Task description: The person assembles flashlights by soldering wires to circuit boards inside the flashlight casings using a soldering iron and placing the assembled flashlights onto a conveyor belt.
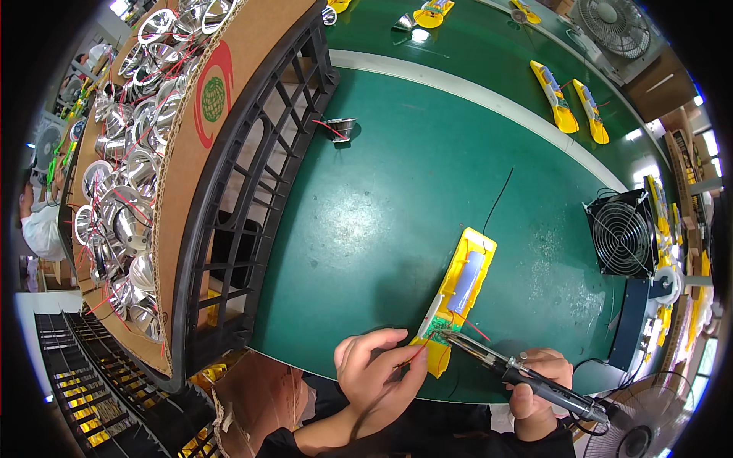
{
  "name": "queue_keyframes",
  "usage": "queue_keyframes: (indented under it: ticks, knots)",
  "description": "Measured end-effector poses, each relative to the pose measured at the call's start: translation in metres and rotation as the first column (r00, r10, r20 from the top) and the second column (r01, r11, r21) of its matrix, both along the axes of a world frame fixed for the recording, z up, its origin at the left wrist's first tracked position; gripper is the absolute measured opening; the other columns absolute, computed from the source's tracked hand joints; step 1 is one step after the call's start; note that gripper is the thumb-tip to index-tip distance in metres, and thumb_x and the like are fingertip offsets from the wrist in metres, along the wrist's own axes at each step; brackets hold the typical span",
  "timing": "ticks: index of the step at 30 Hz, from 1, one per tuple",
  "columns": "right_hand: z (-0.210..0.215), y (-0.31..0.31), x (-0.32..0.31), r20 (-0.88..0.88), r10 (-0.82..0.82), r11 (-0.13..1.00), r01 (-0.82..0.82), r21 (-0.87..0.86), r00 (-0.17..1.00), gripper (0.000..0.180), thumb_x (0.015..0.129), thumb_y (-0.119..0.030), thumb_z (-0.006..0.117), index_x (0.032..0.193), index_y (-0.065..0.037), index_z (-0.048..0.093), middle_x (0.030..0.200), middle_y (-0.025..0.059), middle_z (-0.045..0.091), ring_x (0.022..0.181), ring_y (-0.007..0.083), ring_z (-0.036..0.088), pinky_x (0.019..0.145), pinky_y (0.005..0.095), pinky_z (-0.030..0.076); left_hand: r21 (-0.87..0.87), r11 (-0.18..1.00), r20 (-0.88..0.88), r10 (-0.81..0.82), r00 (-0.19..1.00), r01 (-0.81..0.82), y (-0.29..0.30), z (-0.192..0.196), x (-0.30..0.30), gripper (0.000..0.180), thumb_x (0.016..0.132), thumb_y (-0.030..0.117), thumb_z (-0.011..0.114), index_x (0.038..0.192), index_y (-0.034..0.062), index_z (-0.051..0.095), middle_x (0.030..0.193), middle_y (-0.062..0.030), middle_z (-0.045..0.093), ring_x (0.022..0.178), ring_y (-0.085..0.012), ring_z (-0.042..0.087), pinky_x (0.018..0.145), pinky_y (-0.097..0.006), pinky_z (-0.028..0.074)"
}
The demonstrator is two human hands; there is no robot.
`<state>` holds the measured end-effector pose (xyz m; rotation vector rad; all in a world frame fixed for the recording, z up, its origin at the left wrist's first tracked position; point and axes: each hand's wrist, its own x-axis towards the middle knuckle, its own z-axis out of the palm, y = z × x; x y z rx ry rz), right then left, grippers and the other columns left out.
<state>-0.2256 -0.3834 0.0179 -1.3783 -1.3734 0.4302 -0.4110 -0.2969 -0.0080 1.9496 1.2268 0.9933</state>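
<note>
A yellow plastic housing half (482, 243) lies tilted on the green bench near its front edge. Inside it sit a blue cylindrical battery (466, 281) and, towards the near end, a small green circuit board (438, 329). My right hand (540, 388) grips the dark handle of a soldering iron (550, 387), whose tip reaches the board. Beside the housing's near end, my left hand (376, 375) pinches a thin red wire (418, 350) that leads to the board. Another red wire and a long black wire stick out from the housing.
A carton (200, 164) heaped with silvery reflector cups (130, 217) rests on a black plastic crate (221, 252) at left. One loose reflector (341, 128) stands beside it. A small black fan (622, 233) is at right. More yellow housings (555, 98) lie beyond the pale strip.
</note>
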Motion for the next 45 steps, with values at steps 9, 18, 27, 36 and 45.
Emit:
queue_keyframes:
  ticks: [9, 18, 27, 36, 45]
  knots:
    - [0.0, -0.005, -0.002, -0.02, -0.031, 0.999, 0.031, 0.017, 0.999, 0.03, 0.071, -0.022, 0.065, 0.08, -0.001, 0.047, 0.055, 0.01, 0.055, 0.042, 0.0213, 0.053, 0.043, 0.0287, 0.046, 0.008, 1.0, -0.001, -0.005, 1.0, 0.005, 0.0, 0.0, 0.0, 0.015, 0.058, 0.001, 0.07, 0.07, 0.0078, 0.064, 0.087, -0.0047, 0.055, 0.074, -0.0163, 0.05, 0.067, -0.027, 0.04]
    - [-0.003, -0.007, -0.002, -0.026, -0.082, 0.997, 0.082, 0.0, 0.996, 0.031, 0.07, -0.024, 0.066, 0.08, -0.001, 0.048, 0.057, 0.0093, 0.055, 0.045, 0.0214, 0.054, 0.045, 0.0287, 0.046, 0.004, 1.0, 0.003, -0.001, 1.0, 0.001, 0.0, 0.0, 0.0, 0.014, 0.059, 0.001, 0.069, 0.07, 0.0075, 0.063, 0.087, -0.0051, 0.055, 0.074, -0.0166, 0.05, 0.066, -0.026, 0.041]
    - [0.003, -0.01, -0.005, -0.049, -0.142, 0.99, 0.142, -0.005, 0.989, 0.032, 0.069, -0.027, 0.067, 0.077, -0.001, 0.05, 0.056, 0.0094, 0.055, 0.048, 0.0228, 0.056, 0.048, 0.0308, 0.047, 0.011, 1.0, 0.01, 0.002, 1.0, -0.002, -0.001, -0.002, -0.002, 0.013, 0.061, 0.0, 0.068, 0.07, 0.006, 0.062, 0.086, -0.0055, 0.055, 0.074, -0.018, 0.05, 0.064, -0.027, 0.042]
    - [0.004, -0.024, -0.012, -0.099, -0.219, 0.969, 0.228, 0.094, 0.971, 0.035, 0.069, -0.027, 0.068, 0.079, 0.001, 0.05, 0.058, 0.0108, 0.056, 0.046, 0.0237, 0.056, 0.048, 0.0313, 0.048, 0.087, 0.996, 0.059, -0.01, 0.998, 0.005, -0.003, -0.006, -0.002, 0.013, 0.062, 0.001, 0.068, 0.071, 0.0044, 0.059, 0.077, -0.0071, 0.06, 0.071, -0.0202, 0.057, 0.074, -0.038, 0.044]
    - [0.001, -0.043, -0.014, 0.007, -0.174, 0.981, 0.173, 0.084, 0.985, 0.033, 0.07, -0.025, 0.066, 0.083, -0.002, 0.047, 0.06, 0.011, 0.056, 0.048, 0.0231, 0.056, 0.049, 0.0312, 0.049, 0.151, 0.988, 0.086, 0.003, 0.996, -0.016, -0.006, -0.009, -0.003, 0.014, 0.06, 0.001, 0.068, 0.07, 0.0043, 0.059, 0.077, -0.0069, 0.06, 0.07, -0.0214, 0.058, 0.075, -0.038, 0.045]
